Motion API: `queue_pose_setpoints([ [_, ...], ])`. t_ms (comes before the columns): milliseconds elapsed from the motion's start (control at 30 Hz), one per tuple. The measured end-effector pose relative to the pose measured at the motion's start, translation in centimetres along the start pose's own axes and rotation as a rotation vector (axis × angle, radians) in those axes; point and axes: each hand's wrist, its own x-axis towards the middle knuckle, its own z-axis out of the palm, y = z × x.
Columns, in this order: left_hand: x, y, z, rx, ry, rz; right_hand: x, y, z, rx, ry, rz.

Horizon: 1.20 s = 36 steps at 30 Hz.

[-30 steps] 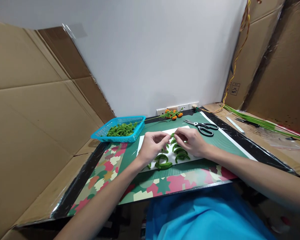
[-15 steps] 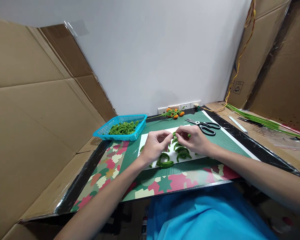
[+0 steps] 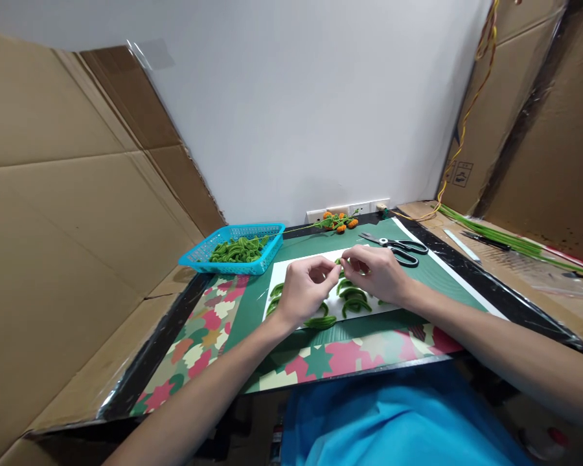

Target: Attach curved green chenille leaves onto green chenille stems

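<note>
My left hand [image 3: 305, 290] and my right hand [image 3: 376, 273] meet over a white sheet [image 3: 280, 270], each closed in a pinch, fingertips nearly touching. A small green pipe-cleaner piece [image 3: 338, 261] shows at the fingertips, mostly hidden by them. Beneath and around the hands, several curved green pipe-cleaner pieces [image 3: 354, 294] lie in groups on the sheet. One thicker green bundle [image 3: 320, 321] rests at the sheet's near edge, just right of my left wrist.
A blue basket [image 3: 194, 262] of green pipe-cleaner pieces [image 3: 240, 250] stands at left. Black-handled scissors [image 3: 401, 249] lie behind my right hand. Orange flowers on a green stem [image 3: 340, 222] lie at the back. Long green pipe cleaners [image 3: 495, 234] are on the right; cardboard walls [image 3: 78, 226] flank the table.
My left hand has shifted slightly right, bringing its fingertips closer to the right hand's. More green pieces show at the sheet's left side. Both pinches stay closed.
</note>
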Motion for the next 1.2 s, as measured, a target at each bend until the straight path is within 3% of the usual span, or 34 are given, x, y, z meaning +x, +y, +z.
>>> queue_pose_setpoints([
  [133,-0.1,-0.2,0.1,0.128,0.038,0.078,0.2,-0.2,-0.1,-0.05,0.002,-0.106],
  [400,-0.4,-0.1,0.5,0.172,0.063,0.046,-0.2,-0.6,0.0,-0.243,0.019,-0.318],
  [733,-0.6,-0.5,0.4,0.236,0.021,0.097,-0.1,-0.7,-0.1,-0.226,0.044,-0.191],
  [1200,-0.7,-1.2,-0.1,0.67,0.067,0.383,-0.4,-0.4,0.0,-0.121,0.017,-0.05],
])
